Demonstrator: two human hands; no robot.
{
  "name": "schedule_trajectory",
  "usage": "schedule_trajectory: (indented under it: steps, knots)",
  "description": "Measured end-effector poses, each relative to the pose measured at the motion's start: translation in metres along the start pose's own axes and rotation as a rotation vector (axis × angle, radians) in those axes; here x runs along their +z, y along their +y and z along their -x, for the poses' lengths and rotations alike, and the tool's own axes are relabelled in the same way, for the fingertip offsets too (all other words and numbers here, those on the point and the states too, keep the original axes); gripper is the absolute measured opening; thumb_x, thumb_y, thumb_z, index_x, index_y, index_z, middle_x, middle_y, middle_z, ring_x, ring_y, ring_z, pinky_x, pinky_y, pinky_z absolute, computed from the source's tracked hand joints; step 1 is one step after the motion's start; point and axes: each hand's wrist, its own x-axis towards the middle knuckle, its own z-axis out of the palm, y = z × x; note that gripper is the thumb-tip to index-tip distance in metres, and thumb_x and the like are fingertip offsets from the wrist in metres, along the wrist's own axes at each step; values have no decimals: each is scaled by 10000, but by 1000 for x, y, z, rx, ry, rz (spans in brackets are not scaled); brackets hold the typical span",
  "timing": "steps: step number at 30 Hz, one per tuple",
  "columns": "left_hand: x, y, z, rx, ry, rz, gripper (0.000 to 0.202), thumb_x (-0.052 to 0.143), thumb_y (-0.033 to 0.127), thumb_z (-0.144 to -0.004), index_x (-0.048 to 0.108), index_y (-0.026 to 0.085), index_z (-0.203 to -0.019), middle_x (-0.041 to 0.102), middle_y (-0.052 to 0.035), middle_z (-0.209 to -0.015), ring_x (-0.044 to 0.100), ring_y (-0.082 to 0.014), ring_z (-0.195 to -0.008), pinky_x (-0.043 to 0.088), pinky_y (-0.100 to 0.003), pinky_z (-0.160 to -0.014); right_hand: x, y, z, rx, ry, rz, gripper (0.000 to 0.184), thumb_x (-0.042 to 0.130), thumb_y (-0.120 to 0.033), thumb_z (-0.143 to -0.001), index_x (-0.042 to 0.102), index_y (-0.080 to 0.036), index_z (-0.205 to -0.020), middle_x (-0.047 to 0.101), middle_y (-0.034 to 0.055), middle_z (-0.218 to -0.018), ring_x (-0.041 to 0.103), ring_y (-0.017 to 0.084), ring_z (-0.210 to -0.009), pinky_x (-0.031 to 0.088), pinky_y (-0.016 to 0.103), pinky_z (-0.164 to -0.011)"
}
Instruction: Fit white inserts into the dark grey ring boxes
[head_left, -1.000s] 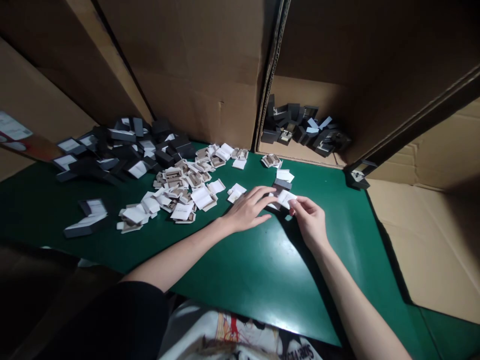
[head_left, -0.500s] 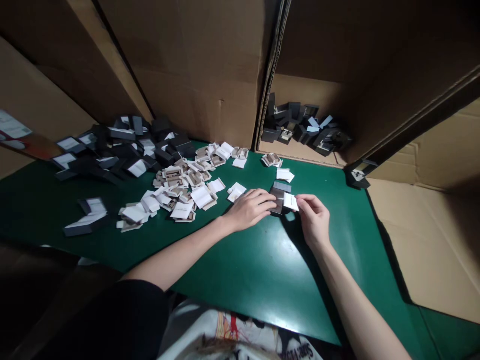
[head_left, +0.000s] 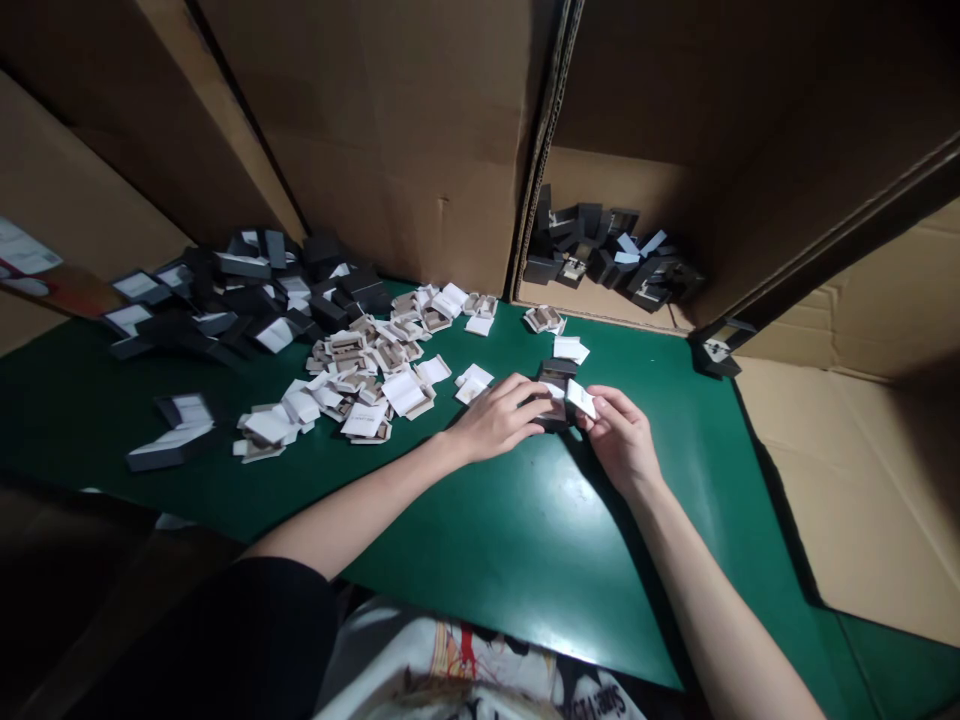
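Observation:
A small black box (head_left: 556, 368) lies on the green table in front of me, with something white showing inside it. My left hand (head_left: 499, 420) rests palm down at the box's left side, its fingers curled over the edge and gripping it. Between thumb and fingers of my right hand (head_left: 624, 436) is a white printed card insert (head_left: 580, 399), tilted at the box's right side. The right fingertips lie close to the box; whether they touch it I cannot tell. A folded white card insert (head_left: 571, 349) lies just beyond the box, and another white insert (head_left: 474, 383) lies behind my left hand.
Left of my hands spreads a heap of white and brown card inserts (head_left: 367, 420). Open black boxes (head_left: 225, 270) are piled at the back left, and one open box (head_left: 176, 440) lies apart. A cardboard carton (head_left: 600, 305) at the back holds several black boxes. Another box (head_left: 716, 352) sits beside it.
My right hand has shifted slightly left, and the card insert in it has tilted at the box's edge. White now shows inside the black box. My left hand has barely moved.

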Motion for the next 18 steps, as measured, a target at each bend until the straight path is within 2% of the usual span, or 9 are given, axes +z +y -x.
schedule_trajectory:
  steps: [4,9,11,14,18]
  knots:
    - [0,0,1,21,89,68,248,511,246,-918,568,149,-1139,624,-95,-1127,532,-222,-1026,514,-374,-860,-3,2,1,-140,38,140,190,731,-310,-713,721,-202,-869,668,3,-711,605,119,-640,491,266,-640]
    - [-2,-1,1,104,123,153,290,559,309,-895,577,151,-1138,652,-94,-1089,571,-211,-992,517,-352,-838,-2,0,9,-373,122,602,193,670,-316,-786,720,-202,-934,726,46,-861,658,177,-788,501,332,-762]
    - [-2,-1,1,125,126,174,310,580,340,-879,584,145,-1120,653,-103,-1070,579,-214,-984,515,-357,-847,0,-1,12,-510,79,787,160,634,-295,-817,718,-208,-923,728,49,-898,661,183,-819,496,331,-770]
    - [-2,-1,1,132,120,170,293,590,340,-871,595,140,-1085,642,-113,-1047,582,-219,-969,518,-365,-841,0,-2,13,-672,-24,934,136,597,-253,-846,701,-217,-926,725,40,-883,658,176,-791,490,322,-736]
    - [0,-1,2,130,134,157,188,539,214,-890,599,144,-1053,639,-109,-1030,587,-207,-949,523,-356,-822,0,-3,11,-728,-98,1015,134,573,-229,-871,681,-224,-949,716,33,-889,636,177,-805,457,342,-763]
